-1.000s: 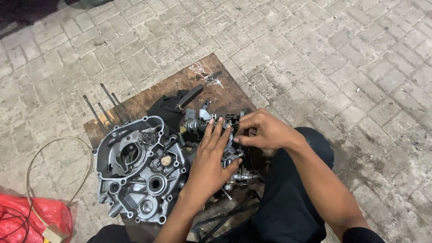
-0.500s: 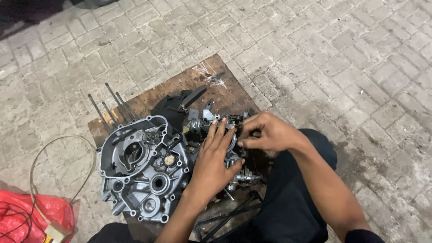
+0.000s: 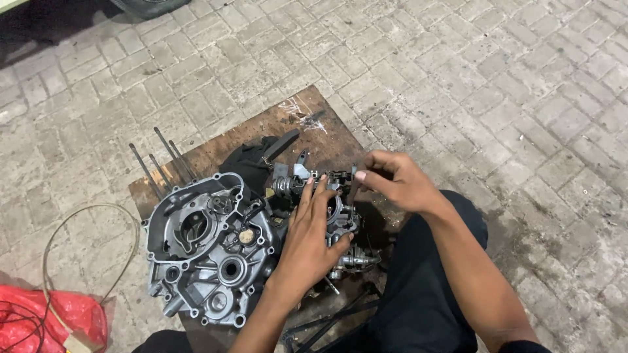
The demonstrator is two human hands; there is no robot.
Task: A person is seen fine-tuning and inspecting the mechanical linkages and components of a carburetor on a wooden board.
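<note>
A grey metal engine crankcase half [image 3: 209, 248] lies on a brown wooden board [image 3: 261, 131] on the paved ground. To its right sits a smaller metal engine part [image 3: 340, 216] with shafts and springs. My left hand [image 3: 313, 238] rests flat on that smaller part, fingers spread over it. My right hand [image 3: 392, 180] hovers just above its far right edge, fingertips pinched together on a small piece I cannot make out.
Several long metal studs [image 3: 160, 160] lie at the board's left far edge. A black cloth [image 3: 245, 160] lies behind the crankcase. A red plastic bag [image 3: 52, 314] and a thin looped cable [image 3: 85, 222] are at lower left. My dark trouser leg [image 3: 418, 294] is at right.
My right hand has lifted off the smaller engine part and moved up and right, fingertips pinched. My left hand stays pressed on the part.
</note>
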